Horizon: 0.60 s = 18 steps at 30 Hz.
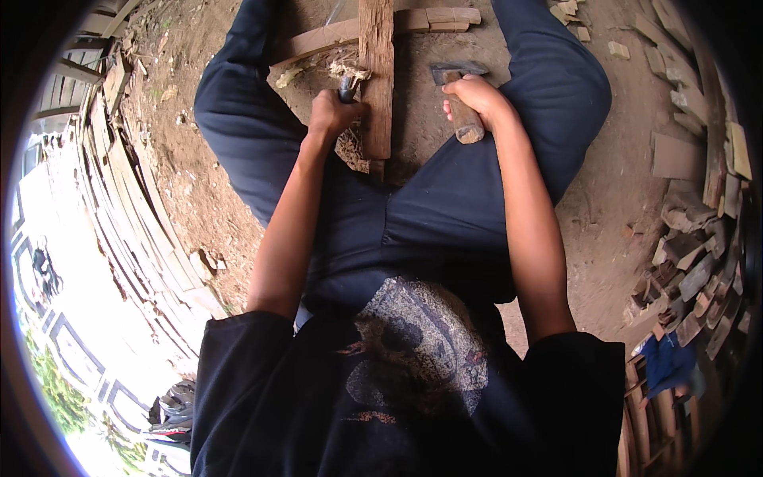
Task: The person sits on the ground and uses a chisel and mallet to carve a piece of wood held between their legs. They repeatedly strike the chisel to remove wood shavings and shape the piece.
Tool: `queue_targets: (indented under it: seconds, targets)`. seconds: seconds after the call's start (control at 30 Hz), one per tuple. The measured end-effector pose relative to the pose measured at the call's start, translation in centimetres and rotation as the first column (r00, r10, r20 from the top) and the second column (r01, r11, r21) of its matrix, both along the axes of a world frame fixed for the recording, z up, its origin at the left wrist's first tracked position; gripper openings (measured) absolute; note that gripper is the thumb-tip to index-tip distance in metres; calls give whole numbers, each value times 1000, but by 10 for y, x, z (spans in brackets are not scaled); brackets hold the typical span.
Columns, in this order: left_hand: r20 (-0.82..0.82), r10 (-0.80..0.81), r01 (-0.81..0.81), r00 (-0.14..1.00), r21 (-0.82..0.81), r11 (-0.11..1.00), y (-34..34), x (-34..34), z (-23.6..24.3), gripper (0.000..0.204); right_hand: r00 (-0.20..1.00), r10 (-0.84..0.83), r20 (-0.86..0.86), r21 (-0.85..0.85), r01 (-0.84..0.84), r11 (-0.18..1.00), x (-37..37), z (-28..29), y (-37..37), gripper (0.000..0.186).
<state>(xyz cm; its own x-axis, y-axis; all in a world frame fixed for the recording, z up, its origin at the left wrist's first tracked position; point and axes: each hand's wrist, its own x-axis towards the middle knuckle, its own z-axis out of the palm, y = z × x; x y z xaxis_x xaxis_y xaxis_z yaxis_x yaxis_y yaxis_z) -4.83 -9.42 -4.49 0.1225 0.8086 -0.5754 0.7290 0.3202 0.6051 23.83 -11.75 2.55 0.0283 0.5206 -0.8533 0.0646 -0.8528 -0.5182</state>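
Note:
A long weathered wooden plank (376, 71) lies lengthwise between my knees on the dirt. My left hand (332, 111) is closed around a metal chisel (346, 86) whose tip meets the plank's left edge, where splintered wood curls up. My right hand (474, 97) grips the wooden handle of a hammer (459, 75) with a dark metal head, held just right of the plank. I sit on the ground in dark blue trousers and a black printed shirt.
A second board (326, 38) lies crosswise under the plank. Wood offcuts (690, 246) are heaped along the right. Stacked planks (135, 191) run along the left edge, beyond a strip of bare dirt (191, 159).

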Motion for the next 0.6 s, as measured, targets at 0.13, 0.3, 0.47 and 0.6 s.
queue_targets:
  seconds: [0.13,0.3,0.47,0.6]
  targets:
    - [24,53,-54,998,70,996,-2,2,6,54,1000,-1,-7,-10,1,1000,1,-1,-1,16]
    - [82,-15,20,997,-61,998,-7,-3,8,52,999,-36,-21,1,36,999,0,-5,-3,18]
    - [79,-18,25,997,-78,997,-4,-3,0,50,1000,-20,-14,22,20,1000,4,-7,-3,19]
    - [76,-29,30,997,-9,1000,-3,-6,-5,47,999,-28,-17,28,28,999,0,2,-3,20]
